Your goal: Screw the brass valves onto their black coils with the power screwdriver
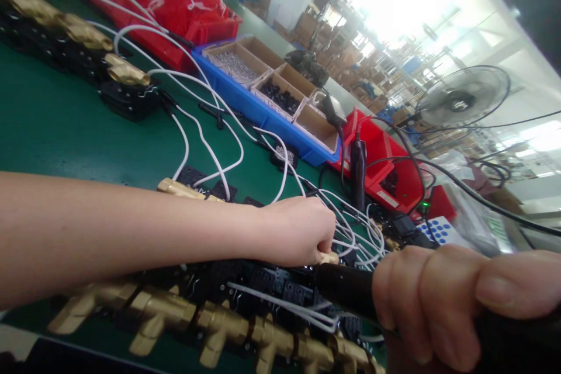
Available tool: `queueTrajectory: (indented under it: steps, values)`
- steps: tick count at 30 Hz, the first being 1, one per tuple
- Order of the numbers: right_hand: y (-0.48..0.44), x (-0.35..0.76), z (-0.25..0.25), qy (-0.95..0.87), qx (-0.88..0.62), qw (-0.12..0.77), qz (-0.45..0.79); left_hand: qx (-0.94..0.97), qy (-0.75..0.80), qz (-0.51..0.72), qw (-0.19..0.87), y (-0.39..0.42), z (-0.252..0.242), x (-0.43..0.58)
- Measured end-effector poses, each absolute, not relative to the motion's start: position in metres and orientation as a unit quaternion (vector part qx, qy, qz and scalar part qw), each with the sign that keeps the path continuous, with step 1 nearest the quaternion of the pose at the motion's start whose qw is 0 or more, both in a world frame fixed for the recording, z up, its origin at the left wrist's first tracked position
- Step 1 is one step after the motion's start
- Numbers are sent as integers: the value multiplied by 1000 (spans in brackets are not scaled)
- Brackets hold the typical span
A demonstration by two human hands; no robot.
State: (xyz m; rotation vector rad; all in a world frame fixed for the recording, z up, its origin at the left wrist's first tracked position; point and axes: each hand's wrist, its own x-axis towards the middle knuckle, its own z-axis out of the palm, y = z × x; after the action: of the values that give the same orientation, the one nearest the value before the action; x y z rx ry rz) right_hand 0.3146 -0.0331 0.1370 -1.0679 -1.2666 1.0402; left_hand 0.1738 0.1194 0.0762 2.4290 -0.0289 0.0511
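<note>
My left hand (302, 231) reaches in from the left, its fingers curled around a brass fitting (329, 258), of which only a small end shows. On the right, my right hand (442, 298) is wrapped around a black electric screwdriver (346, 286) lying nearly level. The front of that tool comes close below my left fingers; whether it touches anything there is hidden. Below my left forearm runs a row of brass tee fittings (223, 324) with black housings behind. Another brass fitting (186, 188) shows above the forearm.
White cables (210, 152) loop across the green table (52, 134). Behind stand a blue tray (263, 120) with boxes of small parts and red bins (175, 17). A second black corded tool (358, 172) stands upright. More brass valves (127, 70) lie at left; a fan (460, 99) stands beyond.
</note>
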Motion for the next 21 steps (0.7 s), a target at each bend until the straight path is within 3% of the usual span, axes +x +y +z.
queueTrajectory:
  steps: [6, 21]
  values:
    - [-14, 286, 152, -647, -343, 502, 460, 935, -3, 13, 355, 119, 75, 174]
    - [-13, 287, 153, -646, -343, 503, 460, 935, -6, 9, 354, 119, 79, 173]
